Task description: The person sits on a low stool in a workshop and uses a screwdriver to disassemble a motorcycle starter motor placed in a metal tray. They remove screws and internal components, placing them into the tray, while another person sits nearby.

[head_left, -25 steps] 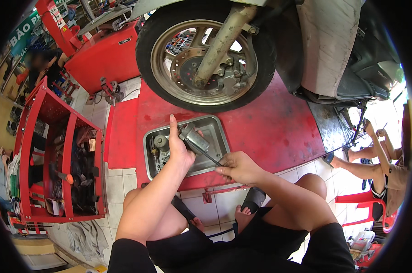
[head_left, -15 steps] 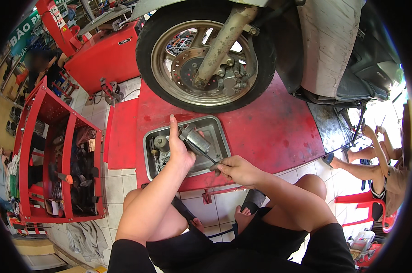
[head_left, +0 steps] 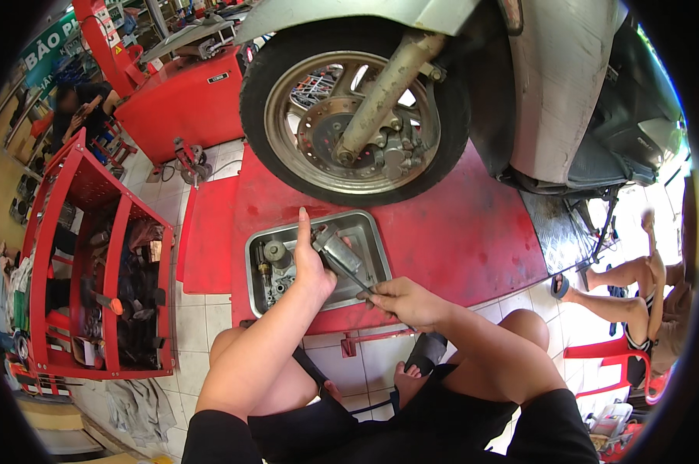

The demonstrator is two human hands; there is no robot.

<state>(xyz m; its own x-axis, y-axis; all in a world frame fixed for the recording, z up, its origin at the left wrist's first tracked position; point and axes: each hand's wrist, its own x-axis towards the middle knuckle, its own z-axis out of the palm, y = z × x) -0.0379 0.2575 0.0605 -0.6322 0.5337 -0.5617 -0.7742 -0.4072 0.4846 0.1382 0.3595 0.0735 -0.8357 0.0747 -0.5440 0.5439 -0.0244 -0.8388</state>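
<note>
Two bare hands are apart, just beside each other. The left hand [head_left: 315,267] is wrapped around a grey metal cylinder [head_left: 338,251], with one finger pointing straight out past it. The right hand [head_left: 406,300] pinches a slim dark rod [head_left: 360,284], whose far end meets the cylinder; whether it goes into it, I cannot tell. The cylinder is tilted and sits above the right part of a shallow steel tray [head_left: 372,236], away from the parts lying at the tray's left side: a rounded metal housing [head_left: 276,252], a brass-toned fitting [head_left: 264,269] and smaller metal pieces [head_left: 275,289]. The tray rests on a scuffed red platform [head_left: 465,224], near its front edge, between the person's bent knees and a motorbike's front wheel [head_left: 276,158]. A worn fork leg [head_left: 392,97] slants down to the hub, with a brake caliper [head_left: 399,151] beside it. To the left stands a red shelf rack [head_left: 121,286] with dark items inside, a grey cloth [head_left: 141,410] on the tiles by its foot. Right of the platform, another person [head_left: 631,301] sits by a red plastic chair [head_left: 604,356]. Farthest off are a red cabinet [head_left: 183,112] and a green sign [head_left: 52,54]
</note>
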